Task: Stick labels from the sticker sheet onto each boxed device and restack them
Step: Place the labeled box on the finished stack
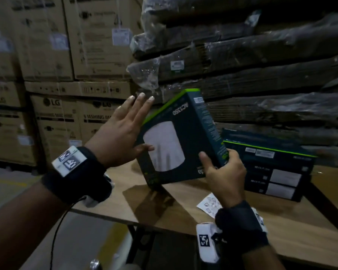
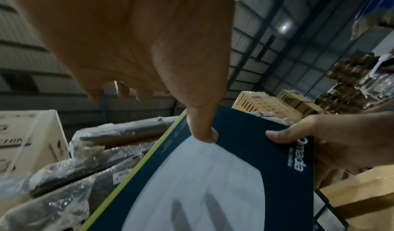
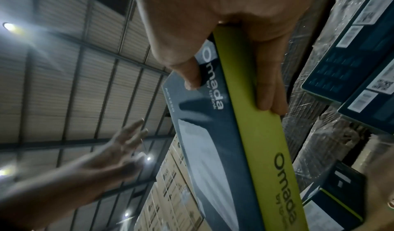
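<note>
A dark blue boxed device (image 1: 174, 137) with a lime-green edge and a white device picture is held tilted above the wooden table (image 1: 183, 211). My right hand (image 1: 222, 168) grips its lower right corner, thumb on the front face and fingers along the green side (image 3: 251, 133). At the box's left edge, my left hand (image 1: 133, 123) is spread with straight fingers, and only its thumb (image 2: 202, 125) touches the front face. A white sticker sheet (image 1: 208, 204) lies on the table, partly hidden by my right wrist. More of these boxes form a stack (image 1: 277, 172) at the right.
Large cardboard cartons (image 1: 57, 123) are stacked behind the table on the left. Plastic-wrapped flat cardboard bundles (image 1: 261, 84) are piled at the back right, close behind the stack. The table's near edge (image 1: 125, 221) runs below my hands, with floor beyond it on the left.
</note>
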A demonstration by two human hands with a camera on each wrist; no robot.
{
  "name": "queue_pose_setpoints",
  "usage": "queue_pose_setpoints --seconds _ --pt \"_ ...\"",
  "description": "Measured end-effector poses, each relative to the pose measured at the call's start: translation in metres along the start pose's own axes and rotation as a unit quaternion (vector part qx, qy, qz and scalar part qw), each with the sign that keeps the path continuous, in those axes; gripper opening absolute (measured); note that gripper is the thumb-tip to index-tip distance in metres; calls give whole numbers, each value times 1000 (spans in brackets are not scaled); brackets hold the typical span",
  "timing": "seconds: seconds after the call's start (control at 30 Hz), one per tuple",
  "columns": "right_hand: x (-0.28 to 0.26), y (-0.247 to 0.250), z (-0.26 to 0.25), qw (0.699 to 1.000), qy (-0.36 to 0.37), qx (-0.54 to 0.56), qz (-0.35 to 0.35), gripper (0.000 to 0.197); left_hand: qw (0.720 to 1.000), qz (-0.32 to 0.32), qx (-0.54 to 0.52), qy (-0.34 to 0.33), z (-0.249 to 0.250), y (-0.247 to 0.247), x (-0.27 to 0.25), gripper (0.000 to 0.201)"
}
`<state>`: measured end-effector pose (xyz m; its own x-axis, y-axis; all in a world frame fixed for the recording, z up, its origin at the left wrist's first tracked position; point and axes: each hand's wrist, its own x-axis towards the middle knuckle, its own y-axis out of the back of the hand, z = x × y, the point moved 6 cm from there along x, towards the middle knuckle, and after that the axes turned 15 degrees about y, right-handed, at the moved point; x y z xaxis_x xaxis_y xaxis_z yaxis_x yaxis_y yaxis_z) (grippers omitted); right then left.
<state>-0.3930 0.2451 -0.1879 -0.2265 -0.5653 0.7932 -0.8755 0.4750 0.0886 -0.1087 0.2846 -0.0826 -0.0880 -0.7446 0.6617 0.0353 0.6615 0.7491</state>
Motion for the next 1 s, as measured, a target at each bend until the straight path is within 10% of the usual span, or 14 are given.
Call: queue_pose_setpoints --seconds 0.27,0.4,0.6,1.0 --pt "34 52 46 989 -136 46 32 38 975 -131 30 174 3 -97 37 118" --pt "51 72 84 959 -232 117 117 79 942 -201 35 267 2 -135 42 130" --pt "83 104 99 921 -285 206 166 35 947 -217 -169 168 62 -155 83 138" --pt "138 138 178 926 -270 123 232 60 934 -142 -301 130 146 -195 137 75"
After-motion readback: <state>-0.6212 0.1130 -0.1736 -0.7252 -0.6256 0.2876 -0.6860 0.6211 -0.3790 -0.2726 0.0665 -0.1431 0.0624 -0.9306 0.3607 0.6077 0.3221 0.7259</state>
